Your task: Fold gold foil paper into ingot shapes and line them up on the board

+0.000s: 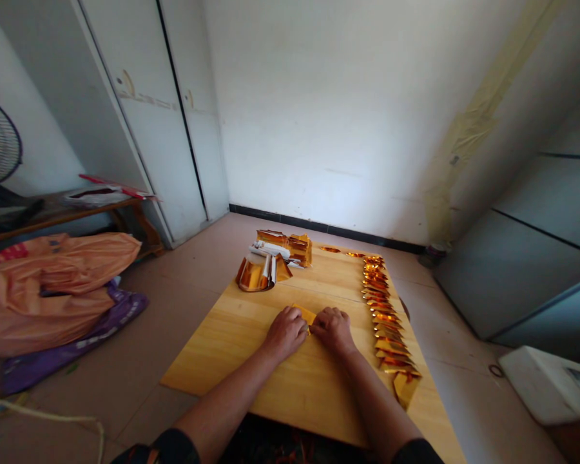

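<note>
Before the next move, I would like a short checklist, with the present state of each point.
1. Left hand and right hand at the gold foil sheet: ok.
2. Fingertip grip: cannot tell, partly hidden.
3. Long row of folded gold foil pieces apart from right hand: ok.
4. Gold-and-white paper bundles apart from left hand: ok.
5. Sheet over light wooden tabletop: ok.

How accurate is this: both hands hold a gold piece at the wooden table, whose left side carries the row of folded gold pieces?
The side is wrong: the head view shows the row of folded gold pieces along the right side of the wooden table. The left hand and right hand do hold a gold piece there.
</note>
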Action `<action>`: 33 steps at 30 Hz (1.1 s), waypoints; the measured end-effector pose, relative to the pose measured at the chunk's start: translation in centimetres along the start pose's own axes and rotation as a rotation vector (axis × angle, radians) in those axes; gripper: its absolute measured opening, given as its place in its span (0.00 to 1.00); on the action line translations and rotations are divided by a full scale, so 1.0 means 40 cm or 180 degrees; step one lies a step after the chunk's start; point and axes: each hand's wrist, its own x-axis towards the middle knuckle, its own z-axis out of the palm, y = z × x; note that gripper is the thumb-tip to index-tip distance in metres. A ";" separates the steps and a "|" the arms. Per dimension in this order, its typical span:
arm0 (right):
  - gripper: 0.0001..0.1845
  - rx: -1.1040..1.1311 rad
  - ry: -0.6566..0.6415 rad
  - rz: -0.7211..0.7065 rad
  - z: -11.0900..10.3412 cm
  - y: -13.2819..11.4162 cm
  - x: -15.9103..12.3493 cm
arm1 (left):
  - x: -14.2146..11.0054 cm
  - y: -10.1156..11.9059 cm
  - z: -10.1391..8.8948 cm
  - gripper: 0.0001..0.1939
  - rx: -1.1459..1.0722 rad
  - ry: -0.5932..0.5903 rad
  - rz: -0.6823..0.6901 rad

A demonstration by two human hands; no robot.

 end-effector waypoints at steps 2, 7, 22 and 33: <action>0.06 -0.0006 -0.0033 0.0014 -0.003 -0.003 -0.001 | -0.001 -0.002 0.003 0.04 0.0003 0.0015 0.0001; 0.05 0.0061 -0.0017 0.0109 -0.004 -0.008 -0.002 | -0.001 0.004 0.004 0.05 0.0058 0.0041 -0.0071; 0.03 0.0539 0.0237 0.0281 0.027 0.014 0.004 | 0.014 0.010 0.009 0.07 -0.0268 -0.0033 -0.0646; 0.10 0.0592 0.0134 0.0021 0.020 0.032 0.004 | 0.018 -0.004 0.021 0.10 -0.0314 0.0000 -0.0505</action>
